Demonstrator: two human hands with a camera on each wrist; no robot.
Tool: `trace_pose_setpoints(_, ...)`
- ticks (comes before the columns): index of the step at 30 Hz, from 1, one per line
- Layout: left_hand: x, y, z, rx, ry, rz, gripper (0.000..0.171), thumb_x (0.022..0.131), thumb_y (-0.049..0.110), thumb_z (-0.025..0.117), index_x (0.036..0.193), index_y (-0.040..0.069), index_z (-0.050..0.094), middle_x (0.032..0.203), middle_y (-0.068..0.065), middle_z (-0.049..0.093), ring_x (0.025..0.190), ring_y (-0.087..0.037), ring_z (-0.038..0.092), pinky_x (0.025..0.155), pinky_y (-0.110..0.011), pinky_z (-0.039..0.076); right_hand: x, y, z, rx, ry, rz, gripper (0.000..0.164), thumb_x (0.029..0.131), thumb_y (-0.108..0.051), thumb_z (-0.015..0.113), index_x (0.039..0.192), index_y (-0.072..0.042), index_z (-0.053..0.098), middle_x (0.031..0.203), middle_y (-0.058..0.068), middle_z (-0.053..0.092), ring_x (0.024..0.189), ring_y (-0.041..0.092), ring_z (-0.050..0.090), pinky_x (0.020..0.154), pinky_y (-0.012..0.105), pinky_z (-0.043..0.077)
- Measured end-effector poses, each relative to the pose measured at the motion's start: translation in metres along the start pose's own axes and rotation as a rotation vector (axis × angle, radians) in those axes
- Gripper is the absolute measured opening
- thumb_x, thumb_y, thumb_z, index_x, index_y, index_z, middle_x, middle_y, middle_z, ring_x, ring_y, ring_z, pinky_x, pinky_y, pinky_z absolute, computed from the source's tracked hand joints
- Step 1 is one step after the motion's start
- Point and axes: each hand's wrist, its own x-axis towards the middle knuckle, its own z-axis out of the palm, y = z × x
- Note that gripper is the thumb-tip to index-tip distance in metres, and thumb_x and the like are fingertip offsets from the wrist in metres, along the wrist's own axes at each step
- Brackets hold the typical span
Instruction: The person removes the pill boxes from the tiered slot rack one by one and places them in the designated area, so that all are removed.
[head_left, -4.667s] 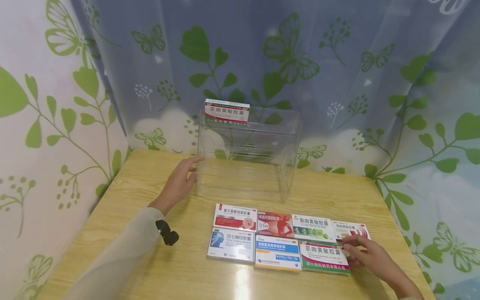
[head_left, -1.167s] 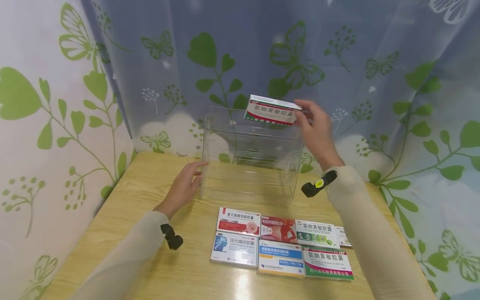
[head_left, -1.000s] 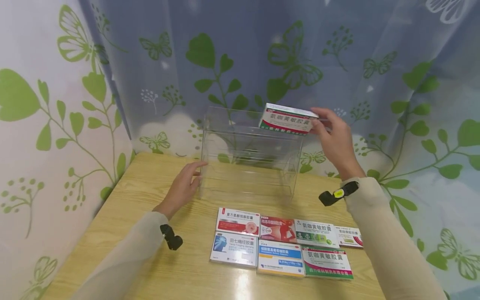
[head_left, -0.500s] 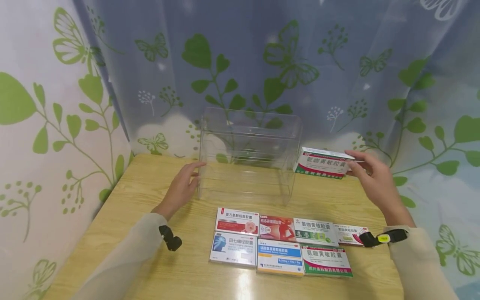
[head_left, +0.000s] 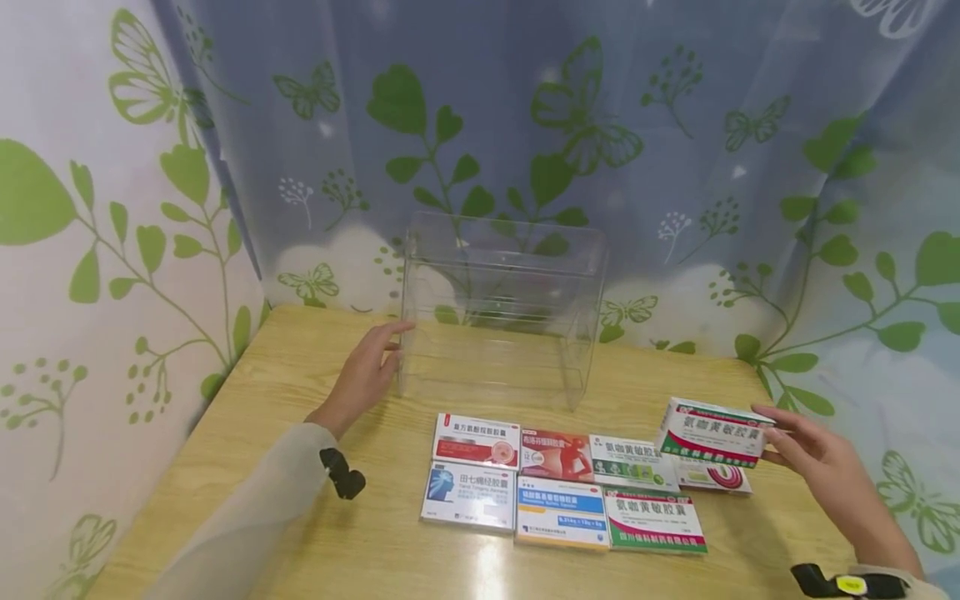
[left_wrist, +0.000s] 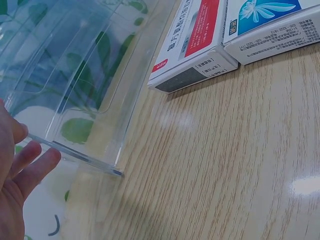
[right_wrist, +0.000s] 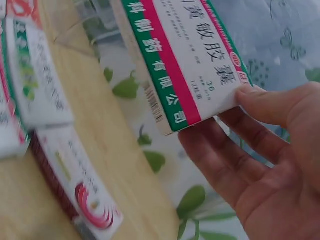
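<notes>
My right hand (head_left: 832,467) pinches one end of a white, red and green medicine box (head_left: 712,433) between thumb and fingers. The box is raised and tilted, overlapping the white box with a pink swirl (head_left: 727,478) in the head view. In the right wrist view my thumb lies on the printed face of the medicine box (right_wrist: 187,60), with fingers behind it. My left hand (head_left: 360,375) touches the left side of a clear acrylic tiered display stand (head_left: 502,265), its fingers fairly straight. The left wrist view shows those fingertips (left_wrist: 47,157) at the panel's edge. The stand's tiers hold nothing.
Several medicine boxes lie flat in two rows before the stand, among them a red one (head_left: 555,456), a blue and orange one (head_left: 561,514) and another green and red one (head_left: 656,523). Patterned curtains (head_left: 480,125) enclose the wooden table (head_left: 315,517).
The medicine box stood on the stand's top left at first. My right hand has lifted it off and brought it right and down, over the boxes' right end. My left hand has stayed at the stand.
</notes>
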Motion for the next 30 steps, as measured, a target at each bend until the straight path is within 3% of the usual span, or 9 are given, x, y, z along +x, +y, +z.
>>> trace_pose_setpoints(3,0.0,0.001,-0.001,-0.006,0.001,-0.009,0.051,0.112,0.001,0.055,0.161,0.014,0.049,0.159,-0.019,0.052,0.131,-0.042,0.067,0.108,-0.062,0.058,-0.015,0.017,-0.004,-0.022,-0.059,0.104,0.051,0.118,-0.025,0.049,0.163,-0.001,0.046,0.132,-0.045,0.049,0.11,-0.02,0.062,0.083,0.018,0.064)
trace_pose_setpoints(5,0.0,0.002,-0.001,-0.007,-0.001,-0.016,0.051,0.112,0.001,0.055,0.161,0.015,0.049,0.159,-0.019,0.052,0.131,-0.042,0.067,0.108,-0.062,0.058,-0.023,0.028,-0.007,-0.03,-0.103,0.19,0.056,0.119,-0.032,0.048,0.164,0.001,0.044,0.131,-0.041,0.051,0.107,-0.018,0.064,0.083,0.023,0.066)
trace_pose_setpoints(13,-0.001,0.004,-0.001,-0.011,-0.009,-0.046,0.051,0.112,0.003,0.055,0.161,0.016,0.049,0.16,-0.018,0.051,0.134,-0.041,0.066,0.11,-0.062,0.058,-0.041,0.07,-0.021,0.007,-0.216,0.461,0.07,0.119,-0.042,0.043,0.164,0.011,0.035,0.147,0.013,0.062,0.102,-0.008,0.069,0.091,0.032,0.068)
trace_pose_setpoints(15,-0.001,0.004,-0.001,-0.011,-0.009,-0.049,0.051,0.113,0.003,0.054,0.162,0.017,0.049,0.16,-0.019,0.051,0.134,-0.041,0.065,0.11,-0.063,0.057,-0.044,0.079,-0.024,-0.008,-0.24,0.512,0.072,0.119,-0.046,0.042,0.165,0.009,0.034,0.154,0.029,0.055,0.105,-0.003,0.07,0.095,0.036,0.067)
trace_pose_setpoints(17,-0.001,0.004,-0.001,-0.01,-0.009,-0.05,0.051,0.113,0.004,0.054,0.162,0.017,0.049,0.16,-0.018,0.051,0.134,-0.041,0.065,0.11,-0.062,0.057,-0.047,0.089,-0.025,-0.034,-0.276,0.555,0.074,0.118,-0.05,0.041,0.166,0.006,0.036,0.164,0.04,0.039,0.109,0.002,0.071,0.098,0.041,0.067)
trace_pose_setpoints(19,-0.001,0.004,-0.001,-0.007,-0.011,-0.049,0.051,0.113,0.004,0.054,0.162,0.017,0.048,0.16,-0.018,0.051,0.134,-0.041,0.065,0.11,-0.062,0.057,-0.049,0.099,-0.024,-0.036,-0.3,0.593,0.075,0.117,-0.052,0.042,0.165,0.006,0.036,0.166,0.04,0.036,0.111,0.007,0.072,0.098,0.043,0.067)
trace_pose_setpoints(23,0.0,0.005,-0.001,-0.009,-0.012,-0.048,0.051,0.113,0.004,0.055,0.162,0.017,0.049,0.159,-0.018,0.052,0.134,-0.041,0.065,0.11,-0.062,0.058,-0.05,0.113,-0.018,-0.034,-0.305,0.649,0.082,0.115,-0.056,0.045,0.164,0.008,0.036,0.159,0.039,0.046,0.109,0.013,0.073,0.091,0.041,0.067)
trace_pose_setpoints(30,-0.001,0.004,-0.001,-0.009,-0.015,-0.059,0.052,0.113,0.004,0.055,0.162,0.018,0.048,0.16,-0.018,0.051,0.134,-0.04,0.065,0.109,-0.061,0.058,-0.045,0.108,-0.009,-0.021,-0.263,0.65,0.085,0.115,-0.053,0.05,0.164,0.013,0.03,0.153,0.036,0.057,0.099,0.004,0.075,0.087,0.033,0.069)
